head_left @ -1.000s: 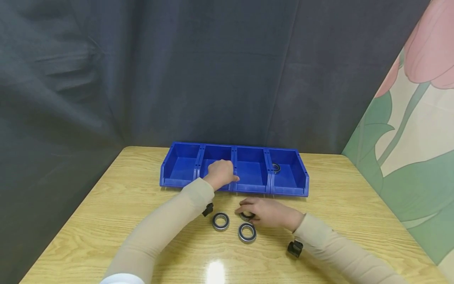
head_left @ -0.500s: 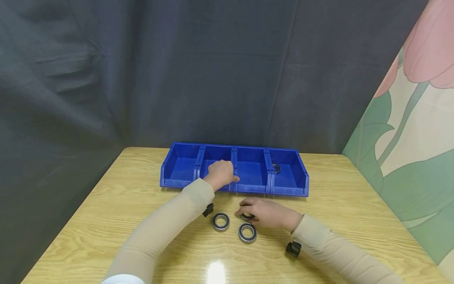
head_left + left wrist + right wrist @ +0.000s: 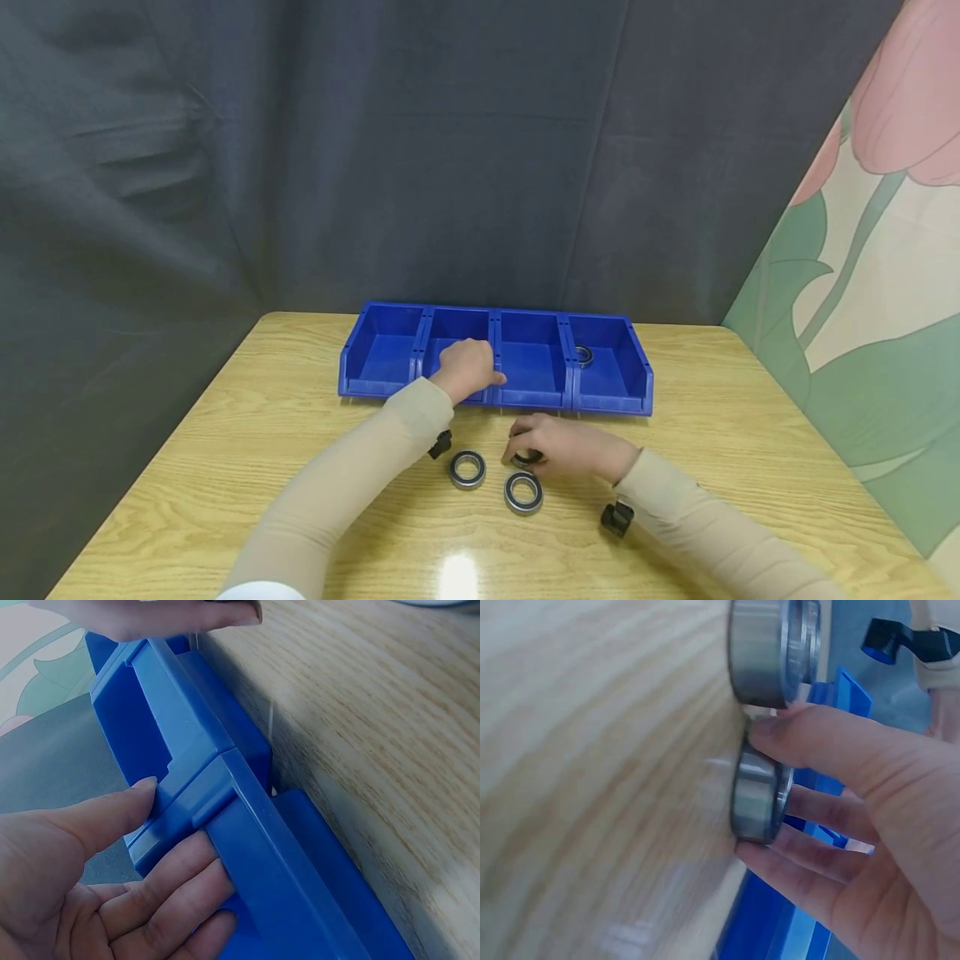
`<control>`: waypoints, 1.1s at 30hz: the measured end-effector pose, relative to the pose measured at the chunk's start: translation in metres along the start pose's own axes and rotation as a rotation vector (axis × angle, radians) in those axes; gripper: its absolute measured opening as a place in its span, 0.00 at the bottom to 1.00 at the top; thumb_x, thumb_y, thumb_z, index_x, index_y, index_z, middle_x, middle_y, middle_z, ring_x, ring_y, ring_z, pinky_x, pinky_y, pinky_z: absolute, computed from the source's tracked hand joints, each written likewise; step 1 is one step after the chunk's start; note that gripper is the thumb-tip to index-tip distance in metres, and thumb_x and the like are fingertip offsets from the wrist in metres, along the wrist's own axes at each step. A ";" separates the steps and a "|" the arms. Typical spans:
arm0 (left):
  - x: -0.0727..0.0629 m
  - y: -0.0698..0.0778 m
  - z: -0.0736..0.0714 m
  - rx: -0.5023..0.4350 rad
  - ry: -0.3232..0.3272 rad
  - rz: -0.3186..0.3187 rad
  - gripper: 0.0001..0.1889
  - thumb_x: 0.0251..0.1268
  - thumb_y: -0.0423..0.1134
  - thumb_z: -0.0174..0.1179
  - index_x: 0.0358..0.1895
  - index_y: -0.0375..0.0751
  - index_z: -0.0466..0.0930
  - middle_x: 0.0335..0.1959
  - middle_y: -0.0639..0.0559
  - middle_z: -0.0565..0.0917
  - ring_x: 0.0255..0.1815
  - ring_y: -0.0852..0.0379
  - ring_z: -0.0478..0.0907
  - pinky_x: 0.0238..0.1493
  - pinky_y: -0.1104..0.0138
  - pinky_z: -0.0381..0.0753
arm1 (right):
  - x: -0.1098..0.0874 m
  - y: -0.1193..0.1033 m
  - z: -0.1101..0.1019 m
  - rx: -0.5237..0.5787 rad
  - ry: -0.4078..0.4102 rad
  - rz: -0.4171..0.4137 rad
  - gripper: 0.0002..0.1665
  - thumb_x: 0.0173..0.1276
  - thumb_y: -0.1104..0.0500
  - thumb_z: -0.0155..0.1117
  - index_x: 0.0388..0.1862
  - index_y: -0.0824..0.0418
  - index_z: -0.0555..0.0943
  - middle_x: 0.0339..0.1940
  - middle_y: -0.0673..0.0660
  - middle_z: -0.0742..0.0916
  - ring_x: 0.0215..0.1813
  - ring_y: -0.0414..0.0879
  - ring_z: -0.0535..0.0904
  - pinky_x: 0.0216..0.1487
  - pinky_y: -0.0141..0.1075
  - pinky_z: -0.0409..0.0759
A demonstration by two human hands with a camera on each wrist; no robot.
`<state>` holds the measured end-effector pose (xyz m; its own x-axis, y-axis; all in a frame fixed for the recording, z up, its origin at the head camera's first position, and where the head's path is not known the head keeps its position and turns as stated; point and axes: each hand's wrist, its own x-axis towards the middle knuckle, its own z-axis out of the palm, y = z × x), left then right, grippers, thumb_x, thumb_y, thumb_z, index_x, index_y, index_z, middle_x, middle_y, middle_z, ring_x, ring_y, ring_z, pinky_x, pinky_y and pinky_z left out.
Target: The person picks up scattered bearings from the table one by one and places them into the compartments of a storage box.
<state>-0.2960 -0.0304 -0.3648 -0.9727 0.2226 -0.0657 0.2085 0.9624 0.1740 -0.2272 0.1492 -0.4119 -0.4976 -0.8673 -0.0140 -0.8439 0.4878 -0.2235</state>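
Observation:
A row of joined blue storage bins (image 3: 534, 398) stands at the back of the table. My left hand (image 3: 467, 367) reaches to its middle. In the left wrist view, the thumb lies on one side of a blue bin wall (image 3: 196, 774) and curled fingers on the other, gripping it. Lower right, my right hand (image 3: 564, 446) pinches a metal ball bearing (image 3: 754, 796) by its outer edge, thumb on one side and fingers on the other, close at the tabletop. A second bearing (image 3: 522, 508) lies just in front of that hand, and a third bearing (image 3: 468, 484) to its left.
One more bearing (image 3: 587, 356) is in the rightmost bin, against its left wall. A dark curtain (image 3: 450, 167) hangs behind the wooden table (image 3: 300, 350). On the right is a wall with a flower mural (image 3: 862, 333).
The right hand's fingers have drawn in on the bearing, and hand and bearing have shifted slightly right. The left hand and the other bearings stay where they were.

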 end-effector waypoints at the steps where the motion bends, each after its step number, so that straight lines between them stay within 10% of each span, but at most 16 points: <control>1: 0.000 0.000 0.000 -0.001 -0.001 0.001 0.22 0.57 0.59 0.66 0.16 0.50 0.73 0.13 0.57 0.70 0.18 0.58 0.71 0.19 0.65 0.71 | 0.000 0.000 -0.001 0.021 -0.003 0.000 0.17 0.60 0.63 0.70 0.48 0.50 0.84 0.48 0.50 0.82 0.45 0.37 0.77 0.46 0.26 0.78; 16: 0.000 0.001 -0.002 0.009 -0.022 -0.019 0.22 0.58 0.60 0.65 0.17 0.50 0.75 0.12 0.58 0.70 0.17 0.59 0.71 0.20 0.66 0.70 | -0.007 -0.003 -0.038 0.081 -0.044 0.084 0.18 0.57 0.62 0.72 0.47 0.54 0.84 0.46 0.48 0.82 0.46 0.43 0.78 0.47 0.33 0.78; 33: 0.000 0.004 -0.004 0.013 -0.034 -0.023 0.19 0.57 0.59 0.66 0.22 0.49 0.81 0.17 0.57 0.78 0.21 0.57 0.76 0.28 0.60 0.79 | 0.014 0.021 -0.151 -0.007 0.004 0.207 0.18 0.59 0.58 0.72 0.50 0.50 0.84 0.49 0.51 0.84 0.43 0.44 0.76 0.44 0.40 0.78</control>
<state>-0.2953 -0.0274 -0.3607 -0.9733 0.2054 -0.1027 0.1877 0.9692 0.1593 -0.2822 0.1624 -0.2697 -0.6614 -0.7480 -0.0546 -0.7248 0.6562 -0.2099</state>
